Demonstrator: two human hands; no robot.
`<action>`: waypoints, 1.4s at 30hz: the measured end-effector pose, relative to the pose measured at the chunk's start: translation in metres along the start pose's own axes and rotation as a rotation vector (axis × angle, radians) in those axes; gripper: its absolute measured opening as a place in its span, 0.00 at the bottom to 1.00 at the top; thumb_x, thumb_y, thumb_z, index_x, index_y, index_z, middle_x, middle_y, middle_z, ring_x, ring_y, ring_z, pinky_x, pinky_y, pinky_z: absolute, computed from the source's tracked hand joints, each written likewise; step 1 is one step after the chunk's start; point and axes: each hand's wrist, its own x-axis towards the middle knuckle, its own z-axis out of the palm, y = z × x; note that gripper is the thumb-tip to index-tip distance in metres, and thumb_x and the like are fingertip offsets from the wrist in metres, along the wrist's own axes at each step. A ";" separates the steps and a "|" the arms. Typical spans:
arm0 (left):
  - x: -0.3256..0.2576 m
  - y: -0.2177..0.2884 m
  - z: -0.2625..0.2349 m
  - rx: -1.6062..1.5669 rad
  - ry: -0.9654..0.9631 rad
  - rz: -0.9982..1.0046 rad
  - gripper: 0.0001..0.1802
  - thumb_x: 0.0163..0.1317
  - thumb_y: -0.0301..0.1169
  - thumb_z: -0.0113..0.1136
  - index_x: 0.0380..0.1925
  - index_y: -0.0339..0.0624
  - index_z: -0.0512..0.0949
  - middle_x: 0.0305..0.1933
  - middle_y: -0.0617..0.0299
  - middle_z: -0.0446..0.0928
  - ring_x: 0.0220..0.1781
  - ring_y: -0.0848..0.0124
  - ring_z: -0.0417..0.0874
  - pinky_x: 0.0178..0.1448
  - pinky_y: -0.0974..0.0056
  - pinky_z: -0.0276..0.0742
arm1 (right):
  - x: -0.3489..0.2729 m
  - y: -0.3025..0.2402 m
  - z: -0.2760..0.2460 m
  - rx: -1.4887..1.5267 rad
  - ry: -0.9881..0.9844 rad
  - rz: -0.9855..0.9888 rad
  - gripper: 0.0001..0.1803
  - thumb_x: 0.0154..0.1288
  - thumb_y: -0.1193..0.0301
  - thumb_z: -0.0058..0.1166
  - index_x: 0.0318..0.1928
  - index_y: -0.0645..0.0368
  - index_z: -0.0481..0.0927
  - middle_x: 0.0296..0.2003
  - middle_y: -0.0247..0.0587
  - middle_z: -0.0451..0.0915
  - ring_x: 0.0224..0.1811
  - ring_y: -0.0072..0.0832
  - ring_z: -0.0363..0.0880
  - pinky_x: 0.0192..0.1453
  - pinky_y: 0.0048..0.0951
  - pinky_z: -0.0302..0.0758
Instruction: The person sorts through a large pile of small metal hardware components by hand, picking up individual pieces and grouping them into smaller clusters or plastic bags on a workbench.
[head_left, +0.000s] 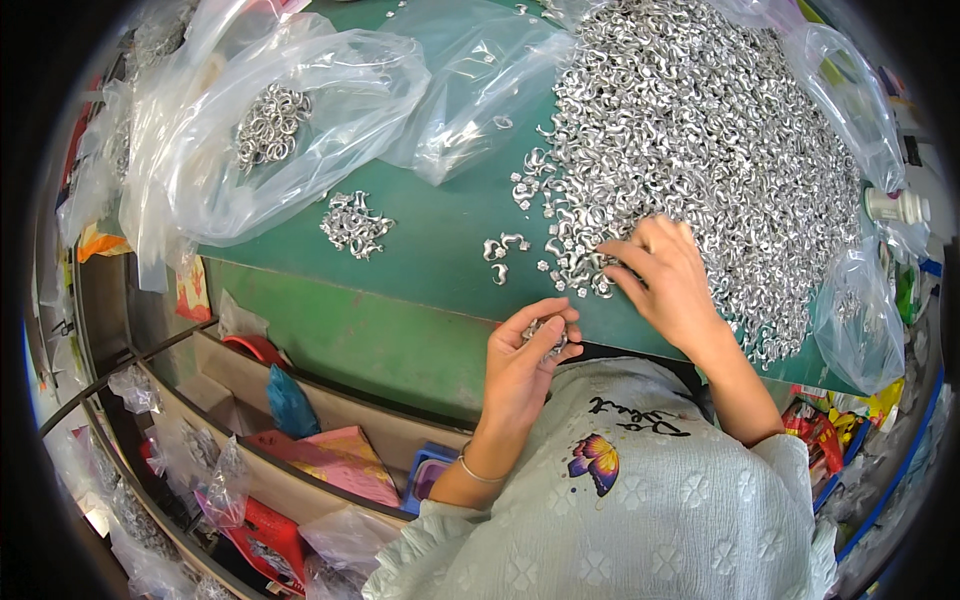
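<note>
A green table spans the upper part of the frame; a clear plastic bag at upper left contains metal rings. The pile of silver metal pieces occupies the upper right, with a small heap left of centre and a few loose pieces between.

Left hand, lower centre: fingers curled around a cluster of pieces. Right hand, right of centre: fingers bent at the pile's lower-left edge; whether a piece is gripped cannot be told.

The step in hand appears to be picking pieces from the pile. The next move calls for a fingertip pinch, while the left hand retains its cluster.
</note>
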 end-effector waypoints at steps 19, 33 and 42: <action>-0.002 -0.004 0.002 0.051 0.075 0.034 0.08 0.59 0.24 0.55 0.38 0.35 0.76 0.32 0.59 0.76 0.33 0.72 0.77 0.32 0.70 0.77 | -0.002 -0.013 0.026 0.161 0.127 -0.098 0.07 0.48 0.71 0.60 0.29 0.56 0.79 0.23 0.31 0.67 0.31 0.29 0.65 0.36 0.30 0.58; -0.004 0.001 0.026 0.166 -0.076 0.126 0.10 0.56 0.20 0.57 0.39 0.30 0.76 0.36 0.56 0.77 0.33 0.73 0.77 0.33 0.71 0.76 | -0.017 -0.025 -0.010 0.254 0.260 -0.243 0.12 0.43 0.76 0.61 0.34 0.56 0.81 0.20 0.29 0.65 0.25 0.26 0.62 0.31 0.28 0.56; -0.012 0.008 0.032 0.295 -0.138 0.225 0.09 0.55 0.18 0.56 0.37 0.30 0.78 0.36 0.55 0.77 0.29 0.76 0.75 0.29 0.74 0.71 | -0.018 -0.032 -0.019 0.602 0.178 -0.009 0.10 0.44 0.76 0.63 0.31 0.59 0.80 0.18 0.32 0.64 0.22 0.26 0.61 0.28 0.27 0.58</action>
